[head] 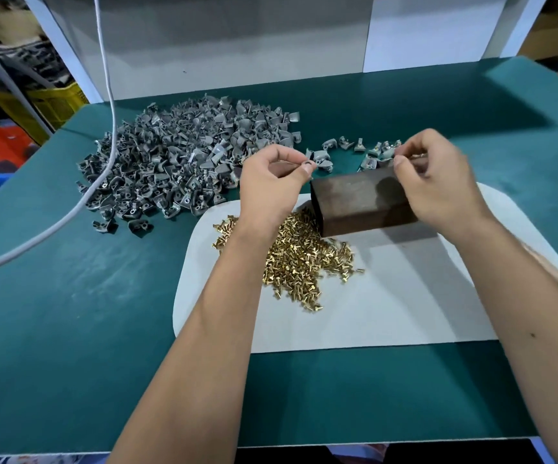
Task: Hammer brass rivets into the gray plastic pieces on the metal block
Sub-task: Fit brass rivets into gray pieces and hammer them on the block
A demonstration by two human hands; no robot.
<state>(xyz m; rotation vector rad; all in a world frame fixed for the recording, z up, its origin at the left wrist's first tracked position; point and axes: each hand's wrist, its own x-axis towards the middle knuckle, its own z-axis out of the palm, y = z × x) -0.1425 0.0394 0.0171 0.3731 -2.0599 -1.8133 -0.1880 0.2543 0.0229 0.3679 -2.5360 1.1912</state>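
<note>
A: Where is the metal block [361,204]?

B: On the white mat [388,313], just behind the brass rivets [304,259]. The heap of gray plastic pieces [183,162] lies to its left on the green table [70,313].

A: And the hands?

B: Left hand [270,185] pinches a small item at its fingertips, too small to identify. Right hand [438,182] is curled above the block, its fingertips pinched; what they hold, I cannot tell.
</note>
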